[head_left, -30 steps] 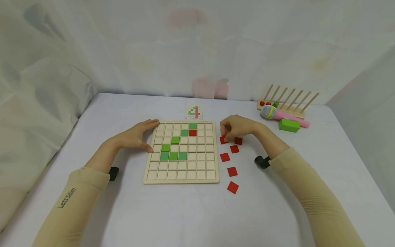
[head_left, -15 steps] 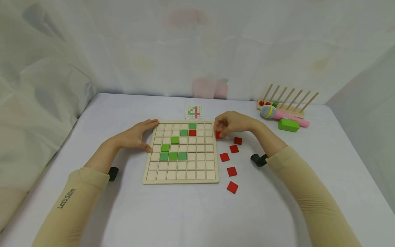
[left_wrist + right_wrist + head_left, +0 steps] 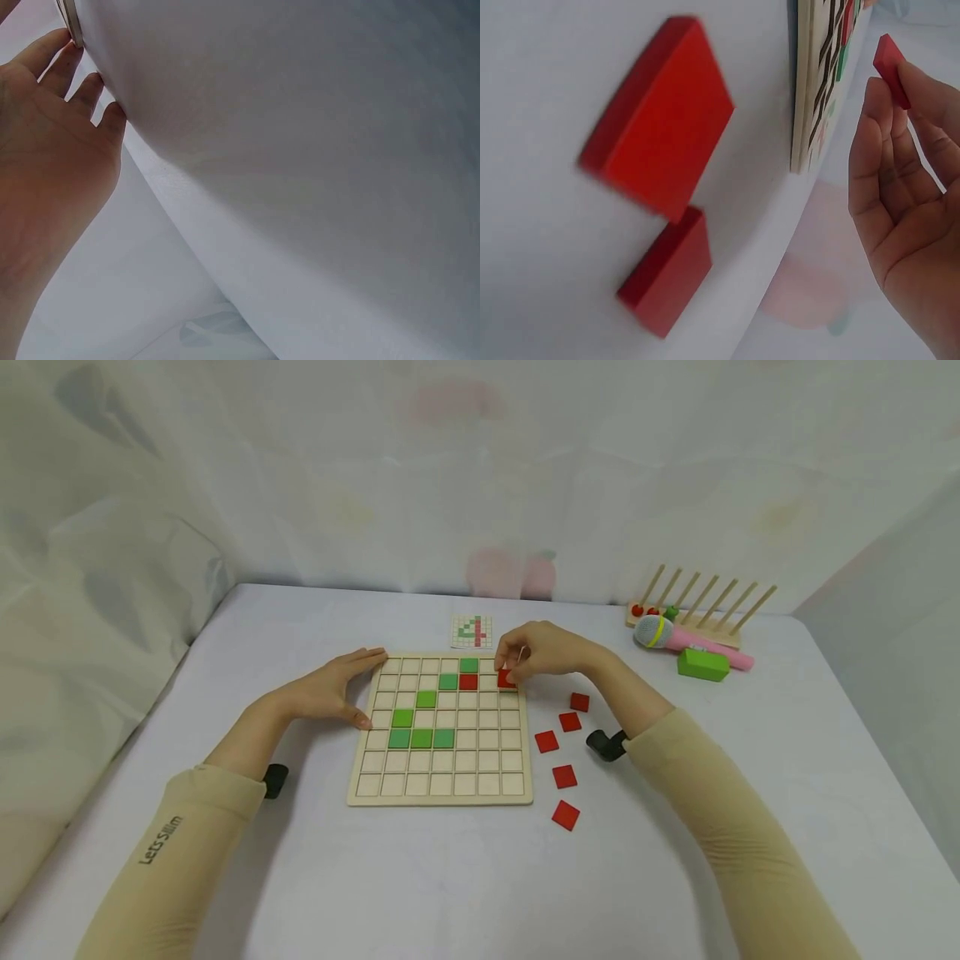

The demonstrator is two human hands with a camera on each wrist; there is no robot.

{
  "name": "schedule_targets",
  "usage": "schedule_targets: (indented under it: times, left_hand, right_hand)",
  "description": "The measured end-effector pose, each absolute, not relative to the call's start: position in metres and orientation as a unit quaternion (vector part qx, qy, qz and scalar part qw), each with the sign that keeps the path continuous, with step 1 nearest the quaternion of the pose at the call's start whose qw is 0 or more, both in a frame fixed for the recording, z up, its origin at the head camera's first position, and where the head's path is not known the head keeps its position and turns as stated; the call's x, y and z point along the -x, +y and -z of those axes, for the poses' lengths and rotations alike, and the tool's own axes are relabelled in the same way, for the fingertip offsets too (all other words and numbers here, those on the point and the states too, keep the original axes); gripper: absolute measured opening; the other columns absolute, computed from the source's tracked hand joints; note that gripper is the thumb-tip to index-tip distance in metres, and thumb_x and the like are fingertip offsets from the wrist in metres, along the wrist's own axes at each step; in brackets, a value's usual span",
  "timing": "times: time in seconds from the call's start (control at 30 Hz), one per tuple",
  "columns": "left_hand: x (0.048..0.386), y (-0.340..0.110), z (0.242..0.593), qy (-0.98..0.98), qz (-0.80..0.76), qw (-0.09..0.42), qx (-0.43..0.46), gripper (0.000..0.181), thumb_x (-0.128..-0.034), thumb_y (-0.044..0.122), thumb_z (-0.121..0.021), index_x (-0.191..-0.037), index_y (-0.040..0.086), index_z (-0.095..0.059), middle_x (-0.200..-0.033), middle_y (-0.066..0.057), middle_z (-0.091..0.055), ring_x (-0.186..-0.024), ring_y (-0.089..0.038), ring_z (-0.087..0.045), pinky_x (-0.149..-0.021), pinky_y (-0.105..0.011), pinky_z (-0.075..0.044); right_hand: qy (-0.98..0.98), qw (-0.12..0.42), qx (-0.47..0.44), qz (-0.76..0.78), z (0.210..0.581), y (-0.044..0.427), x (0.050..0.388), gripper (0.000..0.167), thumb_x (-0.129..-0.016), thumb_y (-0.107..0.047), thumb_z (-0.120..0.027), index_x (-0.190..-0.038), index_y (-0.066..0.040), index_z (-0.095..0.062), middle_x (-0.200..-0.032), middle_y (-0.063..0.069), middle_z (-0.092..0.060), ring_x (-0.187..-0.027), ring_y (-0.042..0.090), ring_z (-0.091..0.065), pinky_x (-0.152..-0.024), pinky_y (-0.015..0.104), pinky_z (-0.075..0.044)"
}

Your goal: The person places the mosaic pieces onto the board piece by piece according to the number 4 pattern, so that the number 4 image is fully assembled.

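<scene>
A wooden grid board (image 3: pixel 442 797) lies on the white table, with several green tiles (image 3: pixel 422 738) and one red tile (image 3: pixel 468 682) set in its squares. My left hand (image 3: pixel 327 690) rests at the board's left edge, fingers and thumb spread; the left wrist view shows its fingertips (image 3: pixel 112 116) by the rim. My right hand (image 3: pixel 550 652) pinches a red square tile (image 3: pixel 507 678) between thumb and fingers over the board's upper right squares. In the right wrist view that held tile (image 3: pixel 891 71) is tilted, apart from the table.
Several loose red tiles (image 3: pixel 565 777) lie right of the board. A small pattern card (image 3: pixel 472 632) lies behind it. At the back right are a pink toy microphone (image 3: pixel 697 642), a green block (image 3: pixel 702 665) and a wooden peg rack (image 3: pixel 720 628) with small fruit pieces.
My right hand has picked up the red tile nearest the board and carried it left and away from me, over the board. My left hand has stayed in place.
</scene>
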State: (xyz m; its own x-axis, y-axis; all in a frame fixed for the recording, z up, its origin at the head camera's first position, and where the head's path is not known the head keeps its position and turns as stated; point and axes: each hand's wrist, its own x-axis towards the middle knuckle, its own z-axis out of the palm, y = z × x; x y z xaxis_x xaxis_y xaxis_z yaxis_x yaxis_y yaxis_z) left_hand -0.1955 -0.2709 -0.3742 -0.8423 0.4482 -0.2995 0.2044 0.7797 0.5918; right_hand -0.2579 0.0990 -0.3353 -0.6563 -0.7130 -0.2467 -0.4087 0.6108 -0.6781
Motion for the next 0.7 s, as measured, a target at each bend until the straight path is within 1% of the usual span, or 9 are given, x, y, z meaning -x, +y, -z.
schedule_targets:
  times: [0.23, 0.43, 0.7]
  left_hand:
    - [0.195, -0.270, 0.372, 0.918, -0.280, 0.218, -0.179, 0.117, -0.0658, 0.032, -0.090, -0.158, 0.008, -0.021, -0.168, -0.013, -0.012, -0.156, -0.041, -0.001, -0.123, -0.065, -0.005]
    - [0.195, -0.269, 0.372, 0.917, -0.282, 0.218, -0.179, 0.117, -0.0660, 0.031, -0.090, -0.158, 0.008, -0.021, -0.168, -0.013, -0.012, -0.156, -0.041, -0.001, -0.123, -0.065, -0.005]
    - [0.194, -0.270, 0.372, 0.915, -0.287, 0.220, -0.179, 0.117, -0.0661, 0.031, -0.090, -0.158, 0.008, -0.021, -0.168, -0.013, -0.012, -0.156, -0.041, 0.000, -0.123, -0.065, -0.005]
  right_hand:
    - [0.853, 0.256, 0.330, 0.312, 0.334, 0.083, 0.257, 0.017, -0.083, -0.012, -0.067, -0.098, -0.018, -0.072, -0.084, 0.000, -0.063, -0.085, 0.018, -0.065, -0.078, 0.030, -0.049]
    - [0.844, 0.251, 0.339, 0.330, 0.331, 0.071, 0.258, 0.017, -0.084, -0.012, -0.067, -0.098, -0.018, -0.074, -0.085, 0.000, -0.066, -0.085, 0.018, -0.067, -0.075, 0.029, -0.053]
    - [0.843, 0.254, 0.329, 0.341, 0.332, 0.058, 0.259, 0.023, -0.083, -0.007, -0.063, -0.101, -0.016, -0.074, -0.078, 0.000, -0.068, -0.070, 0.016, -0.064, -0.072, 0.033, -0.055]
